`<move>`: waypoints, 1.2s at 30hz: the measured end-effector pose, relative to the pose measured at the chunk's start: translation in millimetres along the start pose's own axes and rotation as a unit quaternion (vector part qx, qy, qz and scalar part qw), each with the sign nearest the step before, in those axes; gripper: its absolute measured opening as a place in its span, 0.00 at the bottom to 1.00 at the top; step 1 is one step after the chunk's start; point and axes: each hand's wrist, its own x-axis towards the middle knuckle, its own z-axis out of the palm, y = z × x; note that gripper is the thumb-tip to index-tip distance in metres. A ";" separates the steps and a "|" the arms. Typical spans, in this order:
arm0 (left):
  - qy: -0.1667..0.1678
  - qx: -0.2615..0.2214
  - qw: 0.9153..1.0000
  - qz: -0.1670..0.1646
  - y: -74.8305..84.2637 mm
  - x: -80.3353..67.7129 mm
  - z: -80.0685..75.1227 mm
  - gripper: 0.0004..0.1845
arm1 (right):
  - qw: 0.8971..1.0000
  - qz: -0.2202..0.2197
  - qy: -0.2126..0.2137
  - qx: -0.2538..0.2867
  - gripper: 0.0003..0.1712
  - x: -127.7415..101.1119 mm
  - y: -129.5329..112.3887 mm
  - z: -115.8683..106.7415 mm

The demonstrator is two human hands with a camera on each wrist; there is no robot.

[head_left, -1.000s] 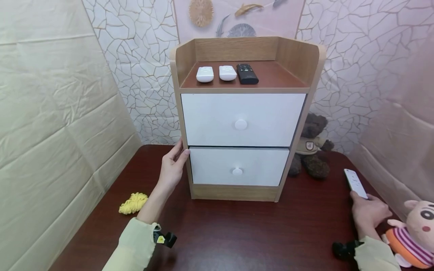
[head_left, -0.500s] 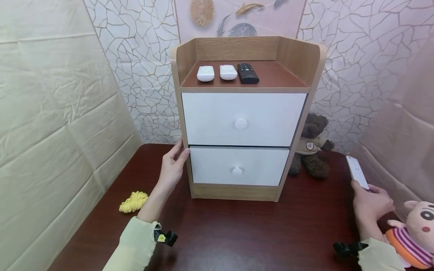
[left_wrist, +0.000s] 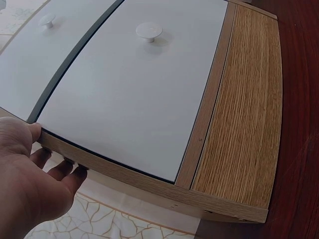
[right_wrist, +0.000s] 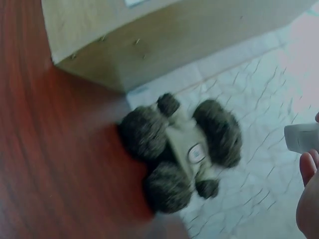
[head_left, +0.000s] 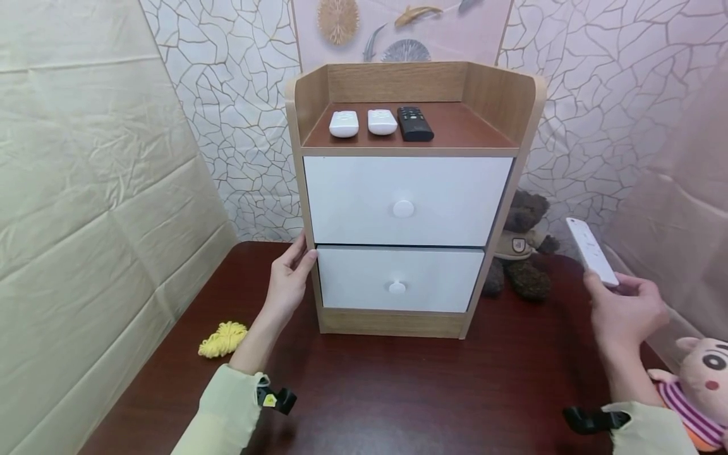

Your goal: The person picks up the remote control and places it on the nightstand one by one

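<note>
A small wooden cabinet [head_left: 506, 101] with two white drawers [head_left: 398, 196] stands on the dark red table [head_left: 409, 392]. My left hand [head_left: 289, 281] holds its left side edge, thumb at the front and fingers round the side; the left wrist view shows this hand [left_wrist: 30, 184] on the cabinet's edge [left_wrist: 149, 181]. My right hand [head_left: 622, 309] grips a slim white remote [head_left: 591, 251] lifted above the table, right of the cabinet. In the right wrist view only the remote's end [right_wrist: 301, 137] and my fingertips [right_wrist: 306, 167] show. Two white remotes [head_left: 344, 123] and a black one [head_left: 414, 122] lie on the cabinet's top.
A dark brown teddy bear [head_left: 520, 253] sits right of the cabinet, seen blurred in the right wrist view [right_wrist: 182, 149]. A pink plush toy [head_left: 696, 385] lies at the table's right edge. A yellow yarn bundle [head_left: 224, 339] lies on the left. Cream panels wall both sides.
My right hand has lifted the white remote off the table, up and slightly left. The left hand has stayed on the cabinet's side.
</note>
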 end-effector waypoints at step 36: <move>-0.002 -0.007 1.000 0.011 -0.8 0.4 0.2 0.31 | 0.957 -0.171 -0.017 0.236 0.13 -57.0 -137.5 -16.8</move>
